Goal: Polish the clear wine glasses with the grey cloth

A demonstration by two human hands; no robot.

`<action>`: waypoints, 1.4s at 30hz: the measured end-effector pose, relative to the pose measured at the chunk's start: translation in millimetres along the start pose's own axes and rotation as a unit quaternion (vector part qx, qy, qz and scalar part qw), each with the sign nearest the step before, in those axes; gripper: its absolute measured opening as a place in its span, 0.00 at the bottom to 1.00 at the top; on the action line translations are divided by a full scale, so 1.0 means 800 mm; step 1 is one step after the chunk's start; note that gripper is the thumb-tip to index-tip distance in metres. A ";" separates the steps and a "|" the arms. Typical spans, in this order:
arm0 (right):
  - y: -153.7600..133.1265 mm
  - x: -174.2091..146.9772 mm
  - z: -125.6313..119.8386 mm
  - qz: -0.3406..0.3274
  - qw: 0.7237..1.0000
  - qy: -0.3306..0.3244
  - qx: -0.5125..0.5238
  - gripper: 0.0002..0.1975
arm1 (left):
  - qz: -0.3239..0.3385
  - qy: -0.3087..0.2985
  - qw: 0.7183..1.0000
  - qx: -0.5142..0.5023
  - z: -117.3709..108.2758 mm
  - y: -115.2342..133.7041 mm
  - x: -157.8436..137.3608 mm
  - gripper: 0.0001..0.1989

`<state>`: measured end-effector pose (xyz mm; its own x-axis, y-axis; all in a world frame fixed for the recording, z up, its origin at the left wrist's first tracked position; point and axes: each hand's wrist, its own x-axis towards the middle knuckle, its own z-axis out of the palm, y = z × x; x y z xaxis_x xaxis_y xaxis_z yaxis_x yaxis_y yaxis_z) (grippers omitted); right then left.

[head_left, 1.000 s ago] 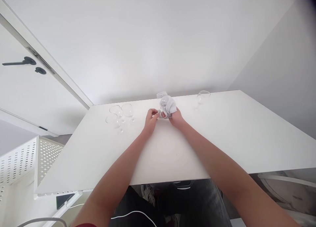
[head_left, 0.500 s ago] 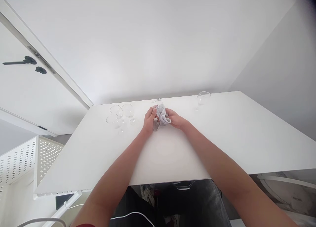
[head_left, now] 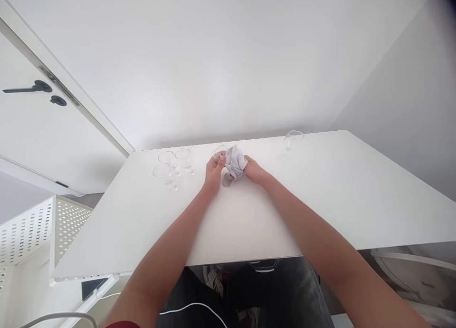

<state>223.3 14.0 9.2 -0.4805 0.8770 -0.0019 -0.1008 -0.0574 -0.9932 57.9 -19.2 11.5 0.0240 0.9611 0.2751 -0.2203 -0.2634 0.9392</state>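
Observation:
Over the middle of the white table (head_left: 242,223), my left hand (head_left: 213,173) is closed around a clear wine glass (head_left: 219,150), whose rim shows past the fingers. My right hand (head_left: 254,170) grips a pale grey cloth (head_left: 235,157), bunched against the glass. The cloth hides much of the glass, and part hangs below near my left hand. My right fingertips are partly covered by the cloth.
Three stemmed glasses stand close together at the left, one of them a front glass (head_left: 162,171). Another glass (head_left: 294,140) stands at the back right near the wall (head_left: 228,71). A white perforated rack (head_left: 71,223) is below left, and a door handle (head_left: 28,88) is at upper left.
The glass has tipped leftward in my left hand, its rim now further left. The cloth has come up over it, with my right hand still gripping the cloth.

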 end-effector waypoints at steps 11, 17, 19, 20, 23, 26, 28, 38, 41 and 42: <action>-0.002 -0.001 0.001 -0.038 0.997 -0.064 -0.017 0.09 | -0.037 -0.010 0.999 -0.001 -0.001 -0.001 0.000 0.25; -0.004 -0.001 -0.004 -0.048 0.995 -0.076 -0.034 0.15 | -0.029 0.012 1.000 0.001 -0.004 -0.004 0.001 0.26; -0.001 0.001 -0.006 -0.079 0.995 -0.044 -0.040 0.16 | -0.016 0.031 0.999 0.018 -0.006 -0.006 0.002 0.25; 0.000 0.003 -0.007 -0.096 0.994 -0.017 -0.039 0.16 | -0.012 0.038 0.999 0.029 -0.007 -0.007 0.003 0.24; 0.006 0.009 -0.013 -0.130 0.989 0.067 -0.034 0.13 | -0.025 0.035 0.998 0.048 -0.008 -0.011 0.003 0.23; 0.009 0.013 -0.021 -0.118 0.984 0.132 0.007 0.14 | -0.041 0.016 0.999 0.028 -0.007 -0.015 0.004 0.21; 0.010 0.016 -0.027 -0.111 0.974 0.187 0.056 0.16 | -0.037 0.016 0.999 0.020 -0.007 -0.018 0.006 0.21; 0.004 0.013 -0.020 -0.087 0.976 0.161 0.120 0.19 | 0.027 0.032 0.999 -0.017 -0.008 -0.009 0.005 0.31; 0.010 0.016 -0.018 -0.083 0.985 0.132 0.071 0.23 | 0.033 0.032 0.999 -0.014 -0.007 -0.005 0.003 0.30; 0.013 0.018 -0.019 -0.087 0.986 0.137 0.048 0.22 | 0.034 0.028 0.999 -0.011 -0.006 -0.004 0.002 0.29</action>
<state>228.8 33.0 -2.5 -0.1975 0.9724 0.1240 -0.2491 0.0726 -0.9657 53.9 -16.2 8.3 -0.0468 0.9444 0.3253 -0.2401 -0.3268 0.9141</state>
